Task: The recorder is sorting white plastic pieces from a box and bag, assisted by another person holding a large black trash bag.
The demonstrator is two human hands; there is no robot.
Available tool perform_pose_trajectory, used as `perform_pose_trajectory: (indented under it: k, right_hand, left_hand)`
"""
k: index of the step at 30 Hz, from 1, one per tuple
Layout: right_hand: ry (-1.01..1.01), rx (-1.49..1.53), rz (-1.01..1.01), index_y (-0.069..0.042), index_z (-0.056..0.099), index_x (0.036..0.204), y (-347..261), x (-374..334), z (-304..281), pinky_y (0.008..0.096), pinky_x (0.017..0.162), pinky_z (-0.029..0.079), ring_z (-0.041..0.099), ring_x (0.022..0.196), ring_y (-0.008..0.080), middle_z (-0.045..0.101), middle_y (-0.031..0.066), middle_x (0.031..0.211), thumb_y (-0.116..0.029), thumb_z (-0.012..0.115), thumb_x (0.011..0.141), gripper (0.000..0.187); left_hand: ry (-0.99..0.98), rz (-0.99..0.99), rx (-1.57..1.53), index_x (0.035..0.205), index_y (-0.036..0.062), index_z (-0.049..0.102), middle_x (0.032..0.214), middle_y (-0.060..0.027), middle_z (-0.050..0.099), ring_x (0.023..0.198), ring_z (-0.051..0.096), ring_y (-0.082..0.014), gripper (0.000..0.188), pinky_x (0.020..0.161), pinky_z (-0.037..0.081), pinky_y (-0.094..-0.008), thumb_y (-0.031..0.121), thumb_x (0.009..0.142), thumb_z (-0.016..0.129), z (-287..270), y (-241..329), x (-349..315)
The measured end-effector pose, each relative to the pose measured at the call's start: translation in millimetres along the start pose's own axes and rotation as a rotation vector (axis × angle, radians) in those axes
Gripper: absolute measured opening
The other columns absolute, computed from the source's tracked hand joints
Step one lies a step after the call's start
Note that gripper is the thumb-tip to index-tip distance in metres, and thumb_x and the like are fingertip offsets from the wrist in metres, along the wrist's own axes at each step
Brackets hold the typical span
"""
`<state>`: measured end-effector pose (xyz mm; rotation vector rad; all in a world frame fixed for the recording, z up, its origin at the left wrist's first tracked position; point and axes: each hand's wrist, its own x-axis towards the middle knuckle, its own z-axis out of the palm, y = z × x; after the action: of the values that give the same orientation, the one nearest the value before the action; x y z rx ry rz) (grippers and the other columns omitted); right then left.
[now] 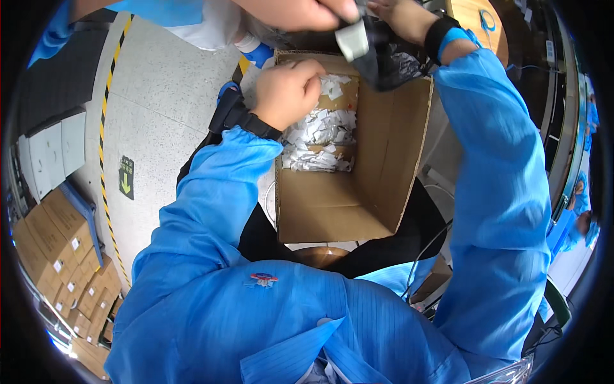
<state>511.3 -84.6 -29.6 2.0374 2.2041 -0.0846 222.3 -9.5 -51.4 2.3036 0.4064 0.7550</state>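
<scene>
An upright cardboard box point(390, 141) stands open between my legs, with torn white paper scraps point(320, 128) inside along its left side. Over its far left rim, my left hand point(288, 93) is closed with curled fingers; what they hold, if anything, is hidden. At the far right of the box, the fingers of my right hand point(406, 19) are closed on a dark plastic bag point(380, 67), which hangs over the box's far edge. A pale label-like patch point(353, 41) shows on it. Another person's hand point(294, 11) reaches in from the far side beside the bag.
A round wooden stool top point(480, 22) with blue-handled scissors point(488, 22) is at the far right. Yellow-black floor tape point(105, 128) runs along the left. Stacked cartons point(61, 256) stand at the lower left. A thin cable point(425, 253) hangs by my right leg.
</scene>
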Motion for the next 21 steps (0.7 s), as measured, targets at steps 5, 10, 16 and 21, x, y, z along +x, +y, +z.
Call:
perform_pose_trajectory:
  k: [5, 10, 16, 21]
  right_hand:
    - [0.608, 0.265, 0.648, -0.003, 0.07, 0.086, -60, -33, -109, 0.0356, 0.064, 0.05, 0.065, 0.072, 0.0323, 0.065, 0.0196, 0.077, -0.01, 0.067, 0.074, 0.014]
    - [1.208, 0.612, 0.574, -0.001, 0.063, 0.081, -138, -55, -48, 0.0262, 0.069, 0.048, 0.061, 0.074, 0.0188, 0.064, 0.0097, 0.08, 0.005, 0.063, 0.078, 0.006]
    - [0.273, 1.535, 1.537, -0.003, 0.054, 0.118, -331, -76, 182, 0.0411, 0.098, 0.039, 0.048, 0.117, 0.0326, 0.052, 0.0208, 0.122, -0.026, 0.082, 0.065, 0.065]
    - [-0.407, 0.978, 1.393, -0.012, 0.015, 0.146, -260, -77, 261, 0.0483, 0.11, 0.023, 0.021, 0.136, 0.0387, 0.027, 0.026, 0.143, -0.054, 0.086, 0.047, 0.129]
  left_hand:
    - [-0.093, -0.023, -0.077, 0.083, 0.008, 0.066, 0.062, -0.0092, 0.059, 0.051, 0.056, -0.0214, 0.009, 0.049, 0.043, -0.0309, 0.006, 0.077, 0.059, 4, 9, 2]
    - [-0.095, -0.106, -0.025, 0.084, 0.0068, 0.065, 0.059, -0.0076, 0.056, 0.046, 0.051, -0.0158, 0.01, 0.046, 0.039, -0.028, 0.004, 0.078, 0.059, -12, -3, -10]
    - [-0.103, -0.086, -0.138, 0.086, 0.0052, 0.065, 0.055, -0.0045, 0.051, 0.044, 0.044, -0.0108, 0.012, 0.044, 0.035, -0.0258, 0.0, 0.077, 0.059, 0, 3, -4]
    - [-0.206, -0.108, -0.027, 0.087, 0.0048, 0.066, 0.057, -0.0024, 0.05, 0.047, 0.043, -0.0084, 0.016, 0.047, 0.035, -0.0228, -0.004, 0.076, 0.058, -7, 4, -3]
